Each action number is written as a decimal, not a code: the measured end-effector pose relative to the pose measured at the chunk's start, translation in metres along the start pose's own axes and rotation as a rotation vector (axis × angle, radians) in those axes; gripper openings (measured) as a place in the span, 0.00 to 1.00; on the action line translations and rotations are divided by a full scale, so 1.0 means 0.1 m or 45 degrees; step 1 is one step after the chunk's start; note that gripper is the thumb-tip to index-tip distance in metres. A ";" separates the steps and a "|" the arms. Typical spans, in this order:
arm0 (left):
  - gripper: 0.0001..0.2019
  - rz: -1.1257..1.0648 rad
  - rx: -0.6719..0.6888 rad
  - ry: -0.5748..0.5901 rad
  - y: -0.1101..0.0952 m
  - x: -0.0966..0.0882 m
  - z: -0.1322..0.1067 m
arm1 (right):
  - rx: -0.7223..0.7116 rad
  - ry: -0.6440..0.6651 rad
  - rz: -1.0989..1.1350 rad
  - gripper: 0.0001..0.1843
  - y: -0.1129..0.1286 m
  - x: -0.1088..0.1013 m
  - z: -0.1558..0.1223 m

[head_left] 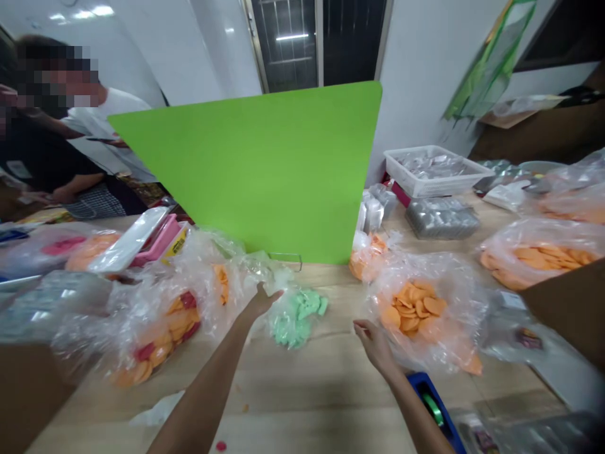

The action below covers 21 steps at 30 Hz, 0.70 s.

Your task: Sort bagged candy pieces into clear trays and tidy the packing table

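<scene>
My left hand (259, 301) reaches over the light wood table (302, 403), its fingers against crumpled clear plastic film (258, 268). Just to its right lies a heap of pale green pieces in clear plastic (295, 318). My right hand (375, 347) sits at the near edge of a clear bag of round orange slices (413, 312), its fingertips at the film. Another clear bag of orange slices with red bits (163, 334) lies left of my left arm. Neither hand visibly holds anything.
A tall green board (250, 170) stands behind the bags. A white crate of silver packets (435, 173) and more orange bags (534, 258) lie right. A blue tape dispenser (430, 403) sits by my right wrist. Two people (57, 132) stand at upper left.
</scene>
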<state>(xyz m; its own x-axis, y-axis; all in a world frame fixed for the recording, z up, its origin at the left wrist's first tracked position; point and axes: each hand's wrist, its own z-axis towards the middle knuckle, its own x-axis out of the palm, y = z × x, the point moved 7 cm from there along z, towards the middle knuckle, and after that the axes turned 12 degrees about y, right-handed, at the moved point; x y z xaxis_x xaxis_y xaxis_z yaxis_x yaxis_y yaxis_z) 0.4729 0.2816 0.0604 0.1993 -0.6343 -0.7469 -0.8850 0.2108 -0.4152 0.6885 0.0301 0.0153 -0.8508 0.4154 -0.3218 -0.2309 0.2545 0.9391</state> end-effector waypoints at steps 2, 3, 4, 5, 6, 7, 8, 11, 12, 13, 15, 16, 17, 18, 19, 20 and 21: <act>0.40 -0.139 0.112 -0.063 0.05 -0.11 -0.26 | 0.028 -0.005 -0.008 0.18 -0.11 -0.02 -0.19; 0.36 -0.223 0.181 -0.154 0.10 -0.17 -0.42 | 0.037 -0.009 -0.016 0.19 -0.14 -0.05 -0.28; 0.31 -0.303 0.239 -0.271 0.17 -0.23 -0.60 | 0.042 -0.017 -0.022 0.19 -0.17 -0.09 -0.35; 0.26 -0.366 0.278 -0.393 0.27 -0.26 -0.79 | 0.032 -0.051 -0.051 0.20 -0.17 -0.18 -0.42; 0.22 -0.399 0.295 -0.496 0.37 -0.26 -0.97 | 0.012 -0.142 -0.118 0.22 -0.15 -0.34 -0.48; 0.20 -0.399 0.294 -0.563 0.47 -0.22 -1.13 | -0.005 -0.285 -0.220 0.24 -0.11 -0.55 -0.54; 0.17 -0.387 0.286 -0.599 0.55 -0.15 -1.27 | -0.002 -0.473 -0.335 0.27 -0.08 -0.81 -0.60; 0.13 -0.370 0.336 -0.533 0.53 0.16 -1.49 | 0.258 -0.981 -0.448 0.36 -0.12 -1.61 -0.75; 0.13 -0.375 0.396 -0.466 0.40 0.29 -1.51 | 0.391 -1.011 -0.353 0.37 -0.21 -1.78 -0.74; 0.12 -0.379 0.483 -0.382 0.20 0.43 -1.49 | 0.494 -0.978 -0.242 0.37 -0.30 -1.88 -0.69; 0.13 -0.400 0.678 -0.202 -0.36 0.69 -1.38 | 0.564 -0.841 -0.073 0.32 -0.40 -1.91 -0.55; 0.13 -0.425 0.758 -0.118 -0.68 0.80 -1.28 | 0.540 -0.783 -0.038 0.30 -0.40 -1.88 -0.48; 0.14 -0.476 0.797 -0.049 -0.99 0.88 -1.14 | 0.499 -0.753 -0.028 0.28 -0.38 -1.85 -0.44; 0.18 -0.554 0.791 0.017 -1.27 0.94 -0.97 | 0.459 -0.736 -0.026 0.26 -0.36 -1.83 -0.42; 0.23 -0.648 0.749 0.084 -1.52 0.98 -0.77 | 0.423 -0.727 -0.033 0.26 -0.35 -1.83 -0.44; 0.30 -0.742 0.679 0.145 -1.73 1.01 -0.56 | 0.388 -0.720 -0.054 0.25 -0.34 -1.86 -0.48; 0.36 -0.815 0.601 0.199 -1.91 1.04 -0.36 | 0.345 -0.711 -0.086 0.24 -0.33 -1.91 -0.54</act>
<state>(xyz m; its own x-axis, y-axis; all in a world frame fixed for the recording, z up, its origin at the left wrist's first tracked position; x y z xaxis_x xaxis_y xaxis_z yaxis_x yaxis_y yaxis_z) 0.6471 0.1485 0.0808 0.5151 -0.8275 -0.2234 -0.3410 0.0412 -0.9392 0.8335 -0.1050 0.0526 -0.4468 0.7659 -0.4624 -0.0853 0.4780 0.8742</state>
